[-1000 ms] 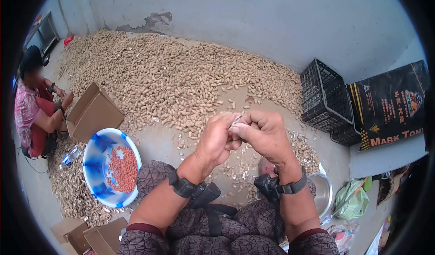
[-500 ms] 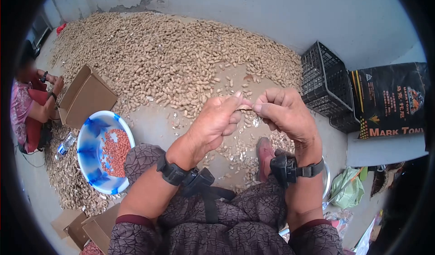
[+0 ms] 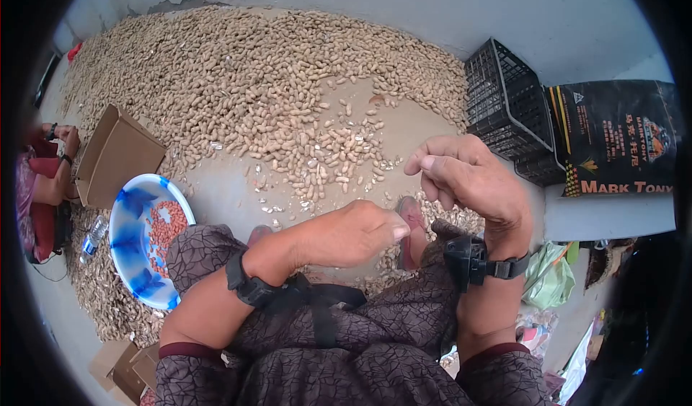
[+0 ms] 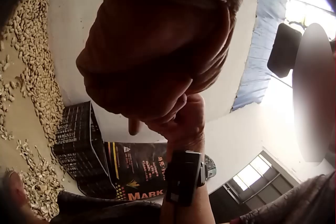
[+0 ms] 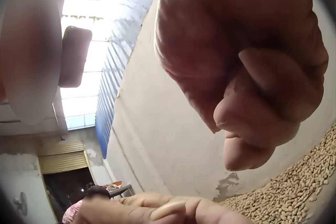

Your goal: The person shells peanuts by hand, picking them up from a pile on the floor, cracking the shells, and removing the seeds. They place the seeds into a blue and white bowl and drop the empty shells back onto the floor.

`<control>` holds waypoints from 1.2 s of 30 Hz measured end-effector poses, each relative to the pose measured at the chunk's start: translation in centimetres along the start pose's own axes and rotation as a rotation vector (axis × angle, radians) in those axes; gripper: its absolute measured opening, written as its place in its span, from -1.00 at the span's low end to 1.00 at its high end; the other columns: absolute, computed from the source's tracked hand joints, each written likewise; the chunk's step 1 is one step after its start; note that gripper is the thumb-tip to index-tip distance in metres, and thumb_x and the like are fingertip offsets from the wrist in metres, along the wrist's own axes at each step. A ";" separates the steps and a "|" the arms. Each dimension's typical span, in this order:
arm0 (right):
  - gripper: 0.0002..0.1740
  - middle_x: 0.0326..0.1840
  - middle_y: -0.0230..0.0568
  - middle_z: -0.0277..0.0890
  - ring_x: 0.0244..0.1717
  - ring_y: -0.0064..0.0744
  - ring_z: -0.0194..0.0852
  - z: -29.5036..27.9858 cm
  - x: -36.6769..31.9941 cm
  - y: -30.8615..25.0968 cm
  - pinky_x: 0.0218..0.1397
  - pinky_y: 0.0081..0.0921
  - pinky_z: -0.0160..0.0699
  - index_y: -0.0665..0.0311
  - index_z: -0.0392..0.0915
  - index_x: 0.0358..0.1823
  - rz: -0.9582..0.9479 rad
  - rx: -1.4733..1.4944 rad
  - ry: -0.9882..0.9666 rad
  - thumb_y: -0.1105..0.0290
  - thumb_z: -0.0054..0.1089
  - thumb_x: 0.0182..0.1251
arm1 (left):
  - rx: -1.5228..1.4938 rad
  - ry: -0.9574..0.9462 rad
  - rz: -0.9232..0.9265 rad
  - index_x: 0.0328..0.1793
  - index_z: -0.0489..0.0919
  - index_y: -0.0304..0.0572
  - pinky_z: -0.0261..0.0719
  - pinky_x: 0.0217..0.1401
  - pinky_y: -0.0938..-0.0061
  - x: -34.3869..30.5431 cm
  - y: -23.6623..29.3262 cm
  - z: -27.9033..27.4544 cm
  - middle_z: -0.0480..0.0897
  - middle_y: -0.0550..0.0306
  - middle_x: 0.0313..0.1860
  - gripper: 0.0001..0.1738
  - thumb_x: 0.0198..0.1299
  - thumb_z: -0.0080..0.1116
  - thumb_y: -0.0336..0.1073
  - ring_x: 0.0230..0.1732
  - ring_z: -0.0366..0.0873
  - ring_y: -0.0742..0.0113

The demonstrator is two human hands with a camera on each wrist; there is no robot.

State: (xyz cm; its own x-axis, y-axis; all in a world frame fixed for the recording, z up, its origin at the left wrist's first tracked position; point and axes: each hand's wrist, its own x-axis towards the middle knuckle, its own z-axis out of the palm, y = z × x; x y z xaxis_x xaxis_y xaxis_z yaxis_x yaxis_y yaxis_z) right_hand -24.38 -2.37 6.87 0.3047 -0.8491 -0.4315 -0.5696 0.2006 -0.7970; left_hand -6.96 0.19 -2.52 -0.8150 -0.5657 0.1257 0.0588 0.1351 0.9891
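Basin (image 3: 127, 236) with kernels (image 3: 165, 222) sat left of both hands; pods (image 3: 245, 81) heaped beyond them. Left hand (image 3: 335, 236): fingers curled under, contents hidden. Right hand (image 3: 476, 179): fingers bent, could not tell if pinching anything. Hands had just parted, ending their shared grip.

Basin (image 3: 117, 234) blue-and-white; crates (image 3: 507, 96) black; sack lettering (image 3: 626, 187) orange.

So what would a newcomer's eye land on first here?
Probably the huge spread of unshelled peanuts along the wall. Next, the blue-and-white basin of reddish kernels on the left, and the black "Mark Tony" bag beside dark crates at the right.
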 end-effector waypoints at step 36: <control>-0.82 -0.45 -0.27 0.46 -0.48 -0.63 0.45 4.5 2.6 -1.8 -0.46 -0.75 0.44 0.45 0.44 -0.29 -0.416 0.465 0.160 0.70 0.08 0.00 | -0.747 0.552 -0.020 -0.18 0.40 -0.22 0.14 -0.66 0.85 -1.5 3.0 -3.4 0.54 0.08 -0.42 -0.84 0.20 -0.03 -0.30 -0.67 0.23 0.69</control>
State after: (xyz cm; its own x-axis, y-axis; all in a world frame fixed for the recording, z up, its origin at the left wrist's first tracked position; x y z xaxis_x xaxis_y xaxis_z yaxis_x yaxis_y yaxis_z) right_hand -19.19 -2.71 5.27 0.2909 -0.9567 -0.0074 -0.0267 -0.0004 -0.9996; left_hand -3.62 -1.38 0.52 -0.4412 -0.8952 -0.0625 0.5603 -0.3292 0.7601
